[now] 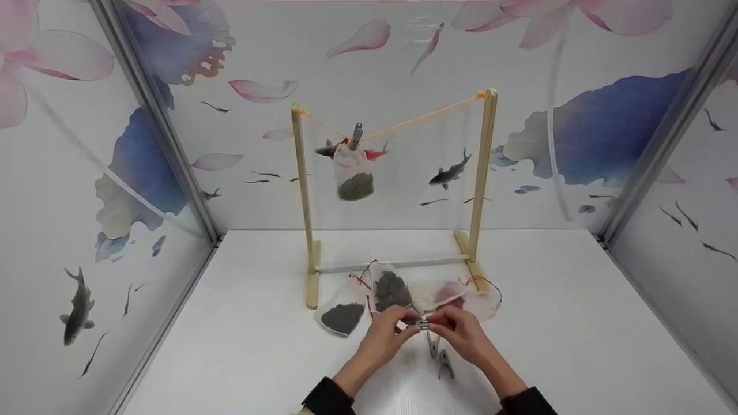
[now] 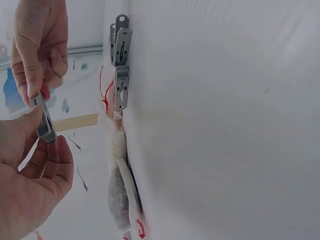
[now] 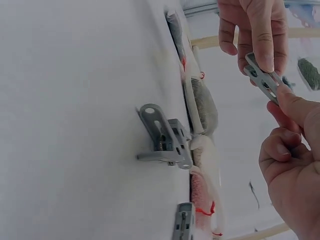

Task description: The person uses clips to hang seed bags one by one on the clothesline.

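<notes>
Between my two hands, low over the table, is a grey clothespin (image 1: 424,325). My left hand (image 1: 381,337) pinches one end of it with thumb and fingers. The other end is pinched by my right hand (image 1: 466,337). Two more clothespins, one (image 1: 433,345) just below the hands and another (image 1: 445,365) nearer me, lie on the table. Beyond the hands lie mesh drawstring bags: one with dark grains (image 1: 343,319), one with dark lumps (image 1: 392,290), a cream one (image 1: 424,293) and a pinkish one (image 1: 452,294), partly overlapping.
A wooden frame (image 1: 482,173) stands behind the bags, an orange string (image 1: 426,118) tied between its posts. From the string hangs a mesh bag (image 1: 356,186) with dark green contents, clipped by a clothespin (image 1: 357,137). Printed panels (image 1: 380,69) enclose the white table (image 1: 230,346).
</notes>
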Available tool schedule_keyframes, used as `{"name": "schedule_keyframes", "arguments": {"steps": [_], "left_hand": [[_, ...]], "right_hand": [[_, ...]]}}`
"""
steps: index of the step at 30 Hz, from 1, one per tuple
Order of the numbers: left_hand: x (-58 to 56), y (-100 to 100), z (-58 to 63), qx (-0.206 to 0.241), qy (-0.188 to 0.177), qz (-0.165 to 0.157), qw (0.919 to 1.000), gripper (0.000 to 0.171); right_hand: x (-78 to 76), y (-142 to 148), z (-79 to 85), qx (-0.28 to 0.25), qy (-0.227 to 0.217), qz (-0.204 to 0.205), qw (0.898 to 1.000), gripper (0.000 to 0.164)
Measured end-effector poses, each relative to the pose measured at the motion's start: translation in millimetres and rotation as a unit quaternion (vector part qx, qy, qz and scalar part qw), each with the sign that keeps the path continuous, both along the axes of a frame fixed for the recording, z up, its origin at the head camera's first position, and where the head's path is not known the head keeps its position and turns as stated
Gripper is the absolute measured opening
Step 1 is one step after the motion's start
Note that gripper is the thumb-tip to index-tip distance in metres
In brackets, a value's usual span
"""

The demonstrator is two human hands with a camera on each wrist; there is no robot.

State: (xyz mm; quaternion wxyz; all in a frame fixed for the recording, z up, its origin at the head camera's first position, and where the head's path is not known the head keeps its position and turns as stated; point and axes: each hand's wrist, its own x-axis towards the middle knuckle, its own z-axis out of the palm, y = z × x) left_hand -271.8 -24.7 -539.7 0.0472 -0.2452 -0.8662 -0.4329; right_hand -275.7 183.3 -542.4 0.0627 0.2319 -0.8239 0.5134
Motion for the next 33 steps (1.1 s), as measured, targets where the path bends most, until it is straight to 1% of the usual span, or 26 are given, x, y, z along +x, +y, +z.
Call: {"name": "schedule_keyframes", "arguments": {"steps": [2,4,6,8,10,12,14,16,17,19,21,23,25,26,28,30,32,33], "left_hand": [[-4.8,-4.0,5.3,0.002,0.018,-0.005,0.9998,0.025],[-11.4,-10.2,11.1,0.002,0.031,-0.006,0.9995,0.027],[-20.4,-19.8,15.5,-0.002,0.039,0.002,0.9992,0.03],[-31.1,-32.2,17.8,-0.008,0.035,0.018,0.9992,0.032],[-42.9,-45.8,16.5,-0.017,0.019,0.048,0.9985,0.033],[-54.9,-59.1,11.7,-0.035,0.004,0.083,0.9959,0.035],[-64.6,-70.7,4.6,-0.052,-0.018,0.121,0.9911,0.041],[-73.4,-79.7,-4.4,-0.077,-0.037,0.162,0.9831,0.049],[-76.5,-83.3,-9.2,-0.09,-0.051,0.179,0.9784,0.053],[-80.8,-88.0,-17.7,-0.113,-0.077,0.202,0.9697,0.061],[-84.0,-90.4,-25.8,-0.142,-0.085,0.22,0.9613,0.065],[-85.6,-91.2,-30.8,-0.158,-0.08,0.229,0.9573,0.064],[-86.7,-92.1,-31.8,-0.162,-0.069,0.226,0.9581,0.06],[-87.2,-93.0,-29.9,-0.161,-0.064,0.219,0.9602,0.057],[-88.6,-95.8,-22.1,-0.151,-0.067,0.187,0.9682,0.048],[-91.1,-99.2,-9.1,-0.138,-0.076,0.137,0.9781,0.031],[-94.5,-102.1,7.8,-0.118,-0.08,0.084,0.9862,0.019],[-96.2,-103.0,17.7,-0.109,-0.081,0.061,0.9888,0.018]], "right_hand": [[-4.1,-0.4,9.5,0.029,0.065,0.003,0.997,0.009],[-9.6,0.5,21.1,0.05,0.132,0.011,0.99,0.009],[-17.1,2.5,34.7,0.067,0.2,0.017,0.977,0.012],[-25.2,4.8,50.1,0.084,0.25,0.018,0.964,0.014],[-33.1,7.0,65.9,0.103,0.278,0.011,0.955,0.017],[-40.4,8.3,82.9,0.125,0.292,0.002,0.948,0.017],[-47.1,8.3,100.0,0.147,0.296,-0.003,0.944,0.017],[-53.5,7.2,117.9,0.165,0.303,-0.004,0.938,0.018],[-56.5,6.2,126.6,0.173,0.31,-0.004,0.935,0.018],[-62.2,3.1,144.1,0.189,0.332,-0.005,0.924,0.017],[-66.6,-0.7,161.0,0.204,0.357,-0.006,0.912,0.017],[-70.3,-5.3,177.0,0.219,0.383,-0.008,0.897,0.016],[-73.7,-9.9,192.7,0.234,0.405,-0.009,0.884,0.015],[-75.6,-12.3,200.6,0.24,0.414,-0.009,0.878,0.015],[-79.4,-16.2,216.1,0.252,0.427,-0.011,0.868,0.014],[-83.3,-19.1,231.1,0.255,0.427,-0.01,0.867,0.014],[-87.2,-21.2,244.7,0.257,0.414,-0.013,0.873,0.013],[-88.9,-22.0,250.7,0.258,0.402,-0.016,0.878,0.013]]}}
